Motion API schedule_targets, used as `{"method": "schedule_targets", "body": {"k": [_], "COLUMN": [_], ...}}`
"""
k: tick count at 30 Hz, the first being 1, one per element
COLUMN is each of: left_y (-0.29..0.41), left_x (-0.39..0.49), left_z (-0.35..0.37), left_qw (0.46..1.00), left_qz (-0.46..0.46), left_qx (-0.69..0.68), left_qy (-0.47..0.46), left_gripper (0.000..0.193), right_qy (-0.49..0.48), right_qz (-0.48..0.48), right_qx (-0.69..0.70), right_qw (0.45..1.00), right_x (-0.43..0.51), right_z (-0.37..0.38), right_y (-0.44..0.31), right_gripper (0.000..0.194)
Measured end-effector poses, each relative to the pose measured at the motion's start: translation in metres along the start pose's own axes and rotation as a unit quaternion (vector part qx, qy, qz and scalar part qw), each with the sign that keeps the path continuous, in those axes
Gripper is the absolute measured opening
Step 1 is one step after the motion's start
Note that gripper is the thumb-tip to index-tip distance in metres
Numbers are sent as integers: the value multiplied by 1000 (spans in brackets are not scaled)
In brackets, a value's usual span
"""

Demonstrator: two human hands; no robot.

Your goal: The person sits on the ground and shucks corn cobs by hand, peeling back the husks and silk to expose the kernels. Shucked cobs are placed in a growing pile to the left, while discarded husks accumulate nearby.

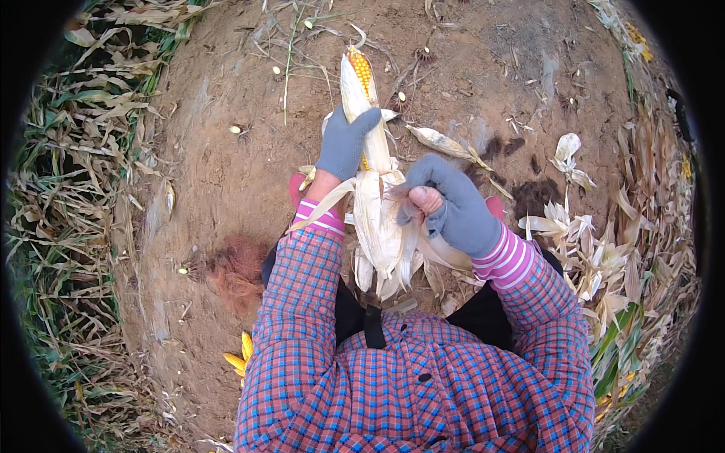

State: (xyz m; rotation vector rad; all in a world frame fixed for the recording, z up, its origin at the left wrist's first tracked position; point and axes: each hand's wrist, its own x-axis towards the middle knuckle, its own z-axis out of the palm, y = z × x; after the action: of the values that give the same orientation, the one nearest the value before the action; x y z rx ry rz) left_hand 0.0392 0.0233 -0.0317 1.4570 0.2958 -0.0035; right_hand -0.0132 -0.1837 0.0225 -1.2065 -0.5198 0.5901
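Observation:
My left hand (346, 144), in a grey knit glove, grips an ear of corn (361, 67) around its husk. Yellow kernels show at the upper end and in a small gap lower down. Pale dry husk leaves (374, 226) are peeled back and hang toward my lap. To the right of the ear, my right hand (450, 204) is closed around a tuft of brownish corn silk (399, 195). Its bare thumb pokes out of the grey glove. Whether this fist also holds a husk leaf is hidden.
Reddish corn silk (237, 272) lies on the bare soil (209, 170) at left, above husked yellow cobs (242, 357). Loose husks (589, 255) are heaped at right. A strip of dried corn stalks and leaves (85, 226) runs along the left edge.

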Motion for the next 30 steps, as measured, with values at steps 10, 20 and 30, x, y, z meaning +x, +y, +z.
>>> {"method": "schedule_targets", "body": {"k": [10,20,30], "left_y": [7,-26,-12], "left_x": [-17,-30,-41], "left_z": [8,24,32], "left_qw": [997,983,979], "left_qz": [30,-5,96], "left_qx": [-27,-60,21], "left_qy": [-60,-171,-180], "left_gripper": [46,49,55], "right_qy": [183,240,219], "right_qz": [16,-1,-32], "right_qx": [317,-85,-32], "right_qw": [931,967,975], "right_x": [16,47,46], "right_z": [-80,-68,-52], "right_y": [-39,-13,-1], "right_gripper": [21,69,47]}}
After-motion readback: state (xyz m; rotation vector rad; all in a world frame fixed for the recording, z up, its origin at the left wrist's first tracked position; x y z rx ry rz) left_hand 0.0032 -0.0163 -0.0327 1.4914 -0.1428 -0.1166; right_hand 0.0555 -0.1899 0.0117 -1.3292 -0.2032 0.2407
